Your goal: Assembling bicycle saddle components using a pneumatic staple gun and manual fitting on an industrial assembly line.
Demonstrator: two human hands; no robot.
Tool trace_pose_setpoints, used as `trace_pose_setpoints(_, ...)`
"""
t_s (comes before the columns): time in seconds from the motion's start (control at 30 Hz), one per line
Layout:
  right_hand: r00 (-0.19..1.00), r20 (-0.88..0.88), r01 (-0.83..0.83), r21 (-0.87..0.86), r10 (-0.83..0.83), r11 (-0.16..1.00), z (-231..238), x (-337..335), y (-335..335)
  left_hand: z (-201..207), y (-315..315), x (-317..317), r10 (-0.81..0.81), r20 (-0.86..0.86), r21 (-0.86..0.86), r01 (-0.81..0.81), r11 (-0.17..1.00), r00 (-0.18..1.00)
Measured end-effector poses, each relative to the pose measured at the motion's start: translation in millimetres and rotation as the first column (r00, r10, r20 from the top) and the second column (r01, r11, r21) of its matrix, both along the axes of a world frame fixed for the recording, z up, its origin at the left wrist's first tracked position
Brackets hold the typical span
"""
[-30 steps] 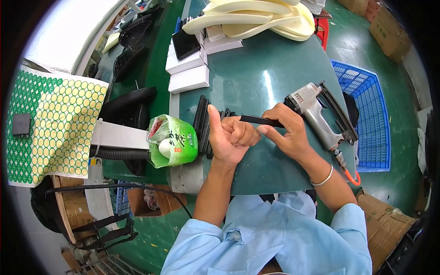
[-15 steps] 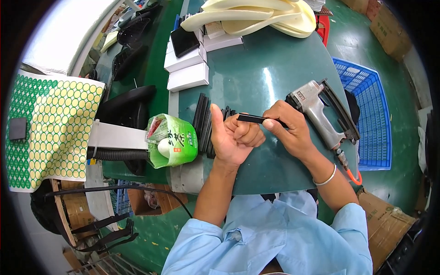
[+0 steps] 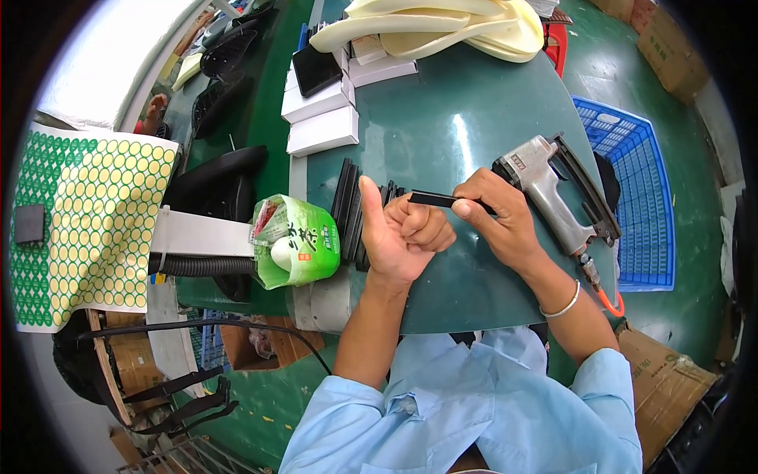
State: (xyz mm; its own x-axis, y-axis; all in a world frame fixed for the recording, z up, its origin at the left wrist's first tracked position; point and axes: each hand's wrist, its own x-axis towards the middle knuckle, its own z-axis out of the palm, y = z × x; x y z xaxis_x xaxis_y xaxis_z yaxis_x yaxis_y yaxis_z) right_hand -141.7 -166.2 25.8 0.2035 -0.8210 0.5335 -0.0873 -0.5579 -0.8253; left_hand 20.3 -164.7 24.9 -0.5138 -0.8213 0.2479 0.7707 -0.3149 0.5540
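My right hand [image 3: 501, 217] pinches a thin black strip of staples [image 3: 432, 199] between thumb and fingers, holding it nearly level above the table. The strip's left end reaches the curled fingers of my left hand [image 3: 410, 233]; whether they touch it, I cannot tell. My left thumb points up, away from the other fingers, and anything inside the curl is hidden. Several more black strips [image 3: 345, 197] lie on the table behind and left of my left hand. To the right of my right hand lies a silver-and-black air stapler [image 3: 549, 182] with an orange hose.
A green plastic bag [image 3: 314, 245] sits left of my left wrist. White boxes [image 3: 322, 133] carry a black phone [image 3: 317, 71]; cream foam pads [image 3: 442, 28] lie at the back. A sticker sheet [image 3: 110, 221] hangs far left. A blue crate [image 3: 647, 205] stands right. Another person's hand [image 3: 155, 107] shows upper left.
My hands and the strip have barely shifted; the view has moved slightly. Another person's hand has come into view at the upper left.
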Motion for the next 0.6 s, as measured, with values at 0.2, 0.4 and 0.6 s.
trace_pose_setpoints(0.2, 0.999, 0.022, -0.047, 0.015, 0.047, 0.999, -1.3, 1.2, 0.4, 1.5, 0.0, -0.7, -0.003, 0.011, 0.018, 0.003, 1.000, 1.000)
trace_pose_setpoints(0.4, 1.000, 0.006, 0.005, 0.018, -0.005, 1.000, -1.6, 1.0, 0.0, -1.9, -0.9, 2.1, -0.022, 0.022, 0.003, 0.022, 1.000, 1.000)
trace_pose_setpoints(0.6, 0.999, 0.021, -0.050, 0.017, 0.049, 0.999, -1.3, 1.2, 0.3, 1.2, 0.0, -0.5, 0.004, 0.007, 0.026, -0.004, 1.000, 1.000)
